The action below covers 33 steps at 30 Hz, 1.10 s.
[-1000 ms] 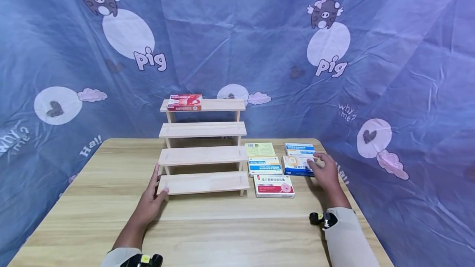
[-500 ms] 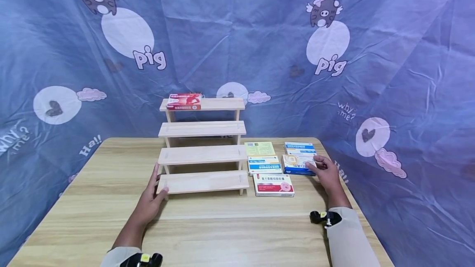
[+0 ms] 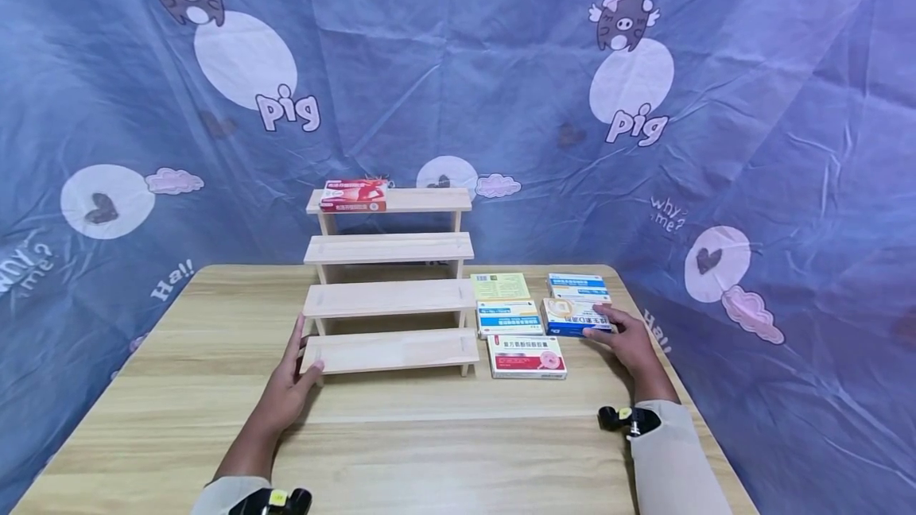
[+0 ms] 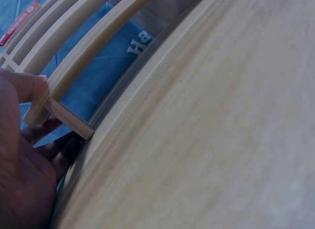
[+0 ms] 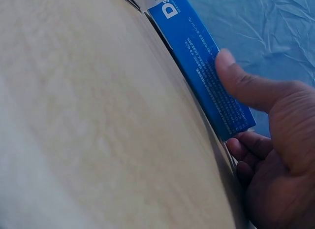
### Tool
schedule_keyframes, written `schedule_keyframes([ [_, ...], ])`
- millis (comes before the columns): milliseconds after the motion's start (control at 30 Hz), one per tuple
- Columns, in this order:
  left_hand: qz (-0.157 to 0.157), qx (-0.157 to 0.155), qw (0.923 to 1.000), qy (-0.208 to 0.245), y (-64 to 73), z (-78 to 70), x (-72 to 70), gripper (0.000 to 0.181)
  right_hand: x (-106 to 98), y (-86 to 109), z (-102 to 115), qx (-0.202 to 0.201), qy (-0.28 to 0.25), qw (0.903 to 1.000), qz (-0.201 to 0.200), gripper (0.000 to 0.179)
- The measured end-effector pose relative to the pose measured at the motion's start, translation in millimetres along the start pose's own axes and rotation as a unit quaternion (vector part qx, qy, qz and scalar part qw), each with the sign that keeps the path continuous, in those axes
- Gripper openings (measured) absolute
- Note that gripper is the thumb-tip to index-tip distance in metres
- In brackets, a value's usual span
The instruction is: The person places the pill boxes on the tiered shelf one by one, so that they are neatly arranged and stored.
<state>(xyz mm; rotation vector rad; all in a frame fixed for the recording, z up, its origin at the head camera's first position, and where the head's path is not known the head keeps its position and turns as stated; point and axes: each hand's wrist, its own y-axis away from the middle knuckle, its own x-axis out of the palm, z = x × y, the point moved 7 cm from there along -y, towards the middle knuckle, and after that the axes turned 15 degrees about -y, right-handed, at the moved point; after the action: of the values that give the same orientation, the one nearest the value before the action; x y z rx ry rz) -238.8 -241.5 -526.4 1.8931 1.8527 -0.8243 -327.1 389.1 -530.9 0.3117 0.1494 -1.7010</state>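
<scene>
A wooden four-step display rack (image 3: 390, 300) stands on the table. My left hand (image 3: 289, 388) grips the left end of its lowest step, thumb on the board and fingers by the side support, as the left wrist view shows. Around the right end of a blue-and-white medicine box (image 3: 568, 316) is my right hand (image 3: 630, 344). In the right wrist view the thumb lies against the blue box, with the other fingers curled at its end corner; the box still lies on the table. A red medicine box (image 3: 354, 195) sits on the rack's top step, at the left.
Right of the rack lie a yellow-green box (image 3: 499, 286), a white-and-blue box (image 3: 510, 318) and a white-and-red box (image 3: 528, 358). Another blue-and-white box (image 3: 576, 285) is behind the held one. A blue printed curtain (image 3: 529, 141) hangs behind the table (image 3: 458, 451).
My right hand has shifted at the box's right end; its thumb and finger now spread around the end, exposing more of the label. The left hand has kept its place on the rack.
</scene>
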Motion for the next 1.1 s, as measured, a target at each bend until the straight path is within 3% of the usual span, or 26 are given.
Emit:
schedule_keyframes([
  [600,0.001,-0.005,0.9999,-0.014,1.2,-1.9,-2.3,0.088,-0.6,2.0,-1.4,0.015,0.029,0.9994,-0.010,0.076],
  [1100,-0.003,-0.001,0.9998,-0.018,0.4,0.4,-0.9,0.089,-1.5,5.8,-0.1,0.018,0.005,0.9997,-0.017,0.070],
])
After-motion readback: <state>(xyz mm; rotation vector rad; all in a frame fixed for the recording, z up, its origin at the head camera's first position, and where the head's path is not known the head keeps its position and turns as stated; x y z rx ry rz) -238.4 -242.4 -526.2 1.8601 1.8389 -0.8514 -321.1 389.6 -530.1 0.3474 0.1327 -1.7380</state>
